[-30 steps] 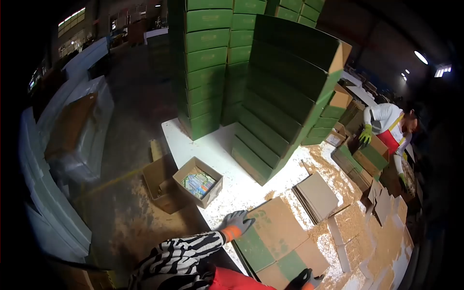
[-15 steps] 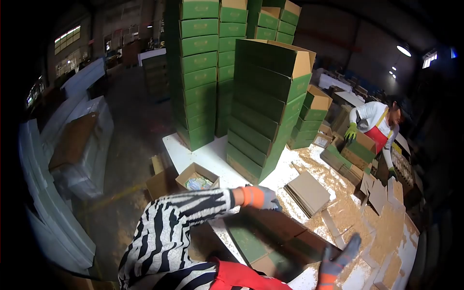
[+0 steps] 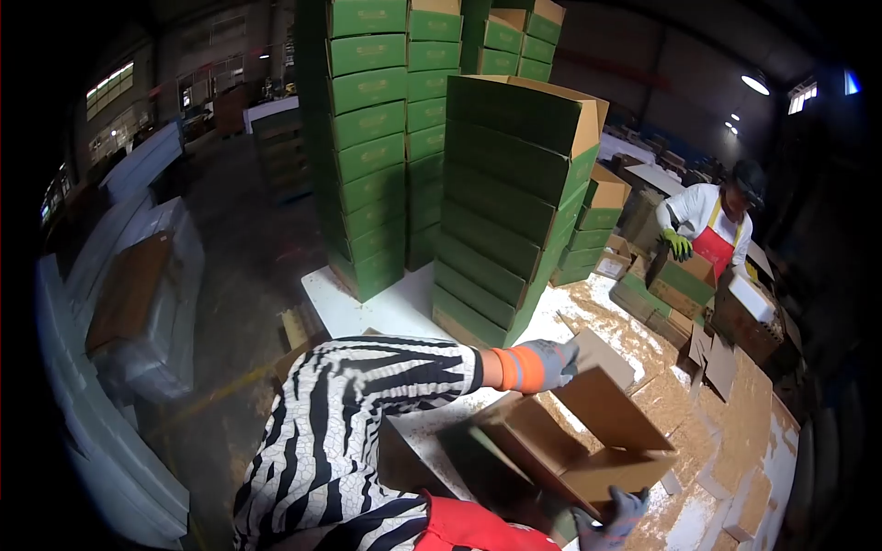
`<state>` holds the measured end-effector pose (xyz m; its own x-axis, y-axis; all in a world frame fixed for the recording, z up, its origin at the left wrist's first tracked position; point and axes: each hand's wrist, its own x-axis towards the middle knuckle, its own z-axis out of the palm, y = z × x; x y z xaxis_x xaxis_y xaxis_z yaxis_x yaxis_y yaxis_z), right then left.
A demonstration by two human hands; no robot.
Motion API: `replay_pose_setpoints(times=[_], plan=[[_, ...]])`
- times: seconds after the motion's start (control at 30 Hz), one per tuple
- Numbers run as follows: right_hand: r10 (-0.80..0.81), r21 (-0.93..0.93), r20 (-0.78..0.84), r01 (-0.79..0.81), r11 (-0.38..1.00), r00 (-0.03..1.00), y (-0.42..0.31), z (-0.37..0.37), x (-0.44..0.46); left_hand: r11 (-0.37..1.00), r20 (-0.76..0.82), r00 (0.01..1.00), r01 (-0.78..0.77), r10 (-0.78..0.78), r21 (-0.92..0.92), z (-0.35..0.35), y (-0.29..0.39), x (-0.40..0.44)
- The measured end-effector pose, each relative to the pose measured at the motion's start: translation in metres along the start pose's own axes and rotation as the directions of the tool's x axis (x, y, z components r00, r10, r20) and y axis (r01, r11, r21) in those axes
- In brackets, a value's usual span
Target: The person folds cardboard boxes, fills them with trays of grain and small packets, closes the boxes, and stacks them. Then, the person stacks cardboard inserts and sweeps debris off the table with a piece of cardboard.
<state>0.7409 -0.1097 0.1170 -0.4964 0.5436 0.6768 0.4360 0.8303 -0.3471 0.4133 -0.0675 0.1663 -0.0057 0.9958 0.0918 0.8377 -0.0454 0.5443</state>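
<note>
A brown cardboard box (image 3: pixel 570 441) with its flaps up stands partly unfolded at the near edge of the white table (image 3: pixel 335 303). My left hand (image 3: pixel 544 365), in a grey and orange glove, is closed on the raised flap at the box's far side. At the near right corner of the box is my right hand (image 3: pixel 614 523), gloved too, its fingers spread against the cardboard. Beneath and left of the box, green and brown cardboard shows in shadow. Behind my left hand lie flat cardboard pieces (image 3: pixel 606 356).
Tall stacks of green boxes (image 3: pixel 367 124) and a nearer stack (image 3: pixel 501 202) rise behind. A co-worker (image 3: pixel 712 220) in a red apron handles a box at the right. Cardboard sheets (image 3: pixel 735 422) cover the right side. Wrapped panels (image 3: pixel 147 294) lie at the left.
The flat green and brown cardboard has been lifted and opened into a box shape. My left hand has moved right and up, my right hand down to the box. The view has shifted.
</note>
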Motion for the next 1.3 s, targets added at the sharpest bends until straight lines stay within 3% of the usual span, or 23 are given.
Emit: replay_pose_setpoints(times=[0.07,0.1,0.13,0.23,0.27,0.33,0.37,0.5,0.53,0.6,0.63,0.67,0.7,0.73,0.8,0.87,0.93,1.03,1.07,1.1,1.2,1.27,1.3], plan=[[-0.015,0.032,0.065,0.013,0.999,0.998,0.007,-0.016,0.008,0.940,0.111,0.971,0.233,-0.211,-0.249,-0.021,0.006,-0.018],[0.086,0.132,0.184,-0.112,0.985,0.979,0.006,-0.017,0.007,0.865,0.187,0.935,0.351,-0.302,-0.359,-0.026,0.002,-0.026],[0.173,0.213,0.308,-0.245,0.946,0.936,0.007,-0.017,0.004,0.883,0.139,0.934,0.358,-0.330,-0.305,-0.007,-0.017,-0.028],[-0.182,0.093,0.280,0.162,0.982,0.943,0.018,0.035,0.019,0.971,0.024,0.995,0.104,-0.102,-0.214,0.049,-0.053,-0.023],[-0.182,0.145,0.388,0.135,0.980,0.903,0.013,0.047,0.033,0.974,-0.035,0.995,0.080,-0.089,-0.213,0.056,-0.054,-0.012],[0.067,0.450,0.622,-0.427,0.784,0.780,0.030,0.081,0.045,0.964,-0.046,0.999,-0.001,-0.012,-0.265,0.050,-0.061,0.005],[0.098,0.436,0.767,-0.628,0.645,0.634,0.041,0.084,0.052,0.974,-0.077,0.997,-0.042,0.026,-0.224,0.049,-0.061,0.009],[0.040,0.326,0.942,-0.936,0.134,0.334,0.062,0.087,0.021,0.965,-0.032,0.970,-0.234,0.239,0.118,0.062,-0.046,0.003],[0.058,0.292,0.949,-0.935,0.203,0.310,0.039,0.081,0.021,0.924,0.059,0.956,-0.292,0.287,0.247,0.069,-0.038,-0.004],[0.015,0.304,0.941,-0.866,0.397,0.337,0.002,0.065,0.033,0.847,0.450,0.859,-0.413,0.242,0.334,0.107,-0.048,-0.003],[-0.101,0.517,0.839,-0.724,0.456,0.535,0.022,0.081,0.022,0.852,0.573,0.772,-0.472,0.276,0.225,0.132,-0.075,0.001],[0.188,0.225,0.856,-0.676,0.701,0.481,0.045,0.084,0.007,0.943,0.637,0.748,-0.318,0.187,0.096,0.170,-0.107,0.015],[0.200,0.184,0.735,-0.475,0.861,0.648,0.041,0.084,0.016,0.977,0.623,0.767,-0.024,0.155,-0.213,0.140,-0.099,0.007],[0.171,0.079,0.586,-0.266,0.961,0.792,0.035,0.084,0.024,0.835,0.629,0.769,0.266,0.117,-0.482,0.107,-0.091,-0.003],[0.121,-0.372,0.402,0.041,0.927,0.908,0.028,0.094,0.025,0.357,0.643,0.749,0.564,0.158,-0.745,0.110,-0.100,0.002],[0.119,-0.260,0.353,-0.025,0.965,0.928,0.016,0.093,0.058,0.437,0.446,0.879,0.339,0.169,-0.833,0.109,-0.088,-0.036],[0.052,-0.253,0.371,0.048,0.966,0.927,0.024,0.109,0.095,0.960,0.295,0.952,0.006,0.079,-0.278,0.111,-0.073,-0.069],[-0.077,-0.245,0.327,0.164,0.956,0.942,0.040,0.132,0.127,0.908,-0.031,0.937,-0.327,0.347,0.262,0.124,-0.065,-0.073],[-0.093,-0.260,0.312,0.179,0.949,0.945,0.053,0.140,0.121,0.899,-0.367,0.837,-0.294,0.405,0.323,0.115,-0.064,-0.076],[-0.115,-0.172,0.284,0.169,0.970,0.952,0.039,0.130,0.111,0.913,-0.412,0.824,-0.285,0.389,0.291,0.101,-0.061,-0.083],[-0.091,-0.081,0.644,0.185,0.979,0.760,0.027,0.109,0.038,0.936,-0.648,0.697,-0.096,0.307,0.340,0.099,-0.070,-0.101],[0.120,0.348,0.624,-0.412,0.842,0.772,0.075,0.112,0.005,0.912,-0.681,0.722,0.352,-0.120,0.212,0.106,-0.070,-0.094],[0.224,0.510,0.658,-0.645,0.569,0.719,0.095,0.112,-0.007,0.895,-0.441,0.793,0.442,-0.420,-0.058,0.114,-0.080,-0.092]])
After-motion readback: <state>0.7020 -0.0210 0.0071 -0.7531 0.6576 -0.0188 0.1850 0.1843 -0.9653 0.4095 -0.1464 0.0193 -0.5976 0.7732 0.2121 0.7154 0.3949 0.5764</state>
